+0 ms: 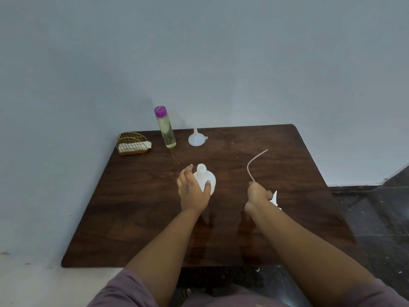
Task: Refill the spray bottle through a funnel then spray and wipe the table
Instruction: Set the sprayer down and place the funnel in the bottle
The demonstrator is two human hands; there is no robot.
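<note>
Head view: the right hand point(259, 194) grips the sprayer point(275, 198) near the desk's right edge, its tube point(254, 163) curving up and away. The left hand point(192, 188) wraps the open bottle point(204, 178) at the desk's point(137, 213) middle, thumb on the near side. Farther back, the funnel point(196, 139) sits mouth-down by the far edge, with the refill point(166, 129) and a napkin rack point(132, 144) toward the far left corner. Best lay the sprayer down away from the edge, keep the bottle steady, then seat the funnel spout squarely in the neck before pouring.
</note>
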